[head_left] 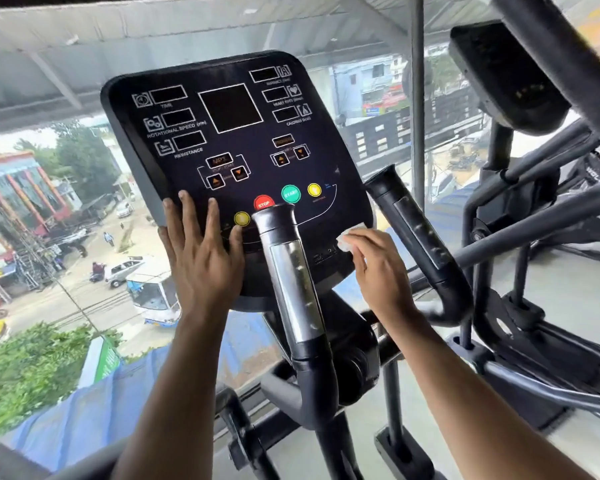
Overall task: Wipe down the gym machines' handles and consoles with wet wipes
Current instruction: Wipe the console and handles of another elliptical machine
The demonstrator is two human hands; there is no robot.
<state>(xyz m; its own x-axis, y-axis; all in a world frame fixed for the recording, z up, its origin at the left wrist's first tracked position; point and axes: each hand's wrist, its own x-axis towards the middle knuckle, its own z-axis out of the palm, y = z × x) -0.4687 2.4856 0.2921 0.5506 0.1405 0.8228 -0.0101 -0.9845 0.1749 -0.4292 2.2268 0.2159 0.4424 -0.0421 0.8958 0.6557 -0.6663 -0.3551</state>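
From the head camera, the black console (236, 161) of an elliptical trainer fills the centre of the view, tilted back toward the window (49, 202) behind it. The left hand (201, 251) lies flat on the console's lower-left corner, at about 7 o'clock from the square centre display (230, 108), fingers straight and spread and gripping nothing; it probably steadies the panel against the push of the wiping. The right hand (378, 268) sits at the console's lower-right edge, about 4 o'clock from that display, its fingertips pressing a small bunched white wet wipe (350, 237) against the panel; whether the fingers curl round the wipe or only press it flat cannot be told. The wipe thus rests on the console face just below and right of the green START button (290, 194), near the small ports along the bottom rim. Between the two hands rises the left fixed handle (291, 278), black with a chrome pulse plate, crossing in front of the red STOP button (264, 203); the right fixed handle (413, 230) stands at 3 o'clock of the wipe. I judge the console wipe is under way at its lower edge, with the handles yet to be done. A second machine (506, 77) stands at 2 o'clock.
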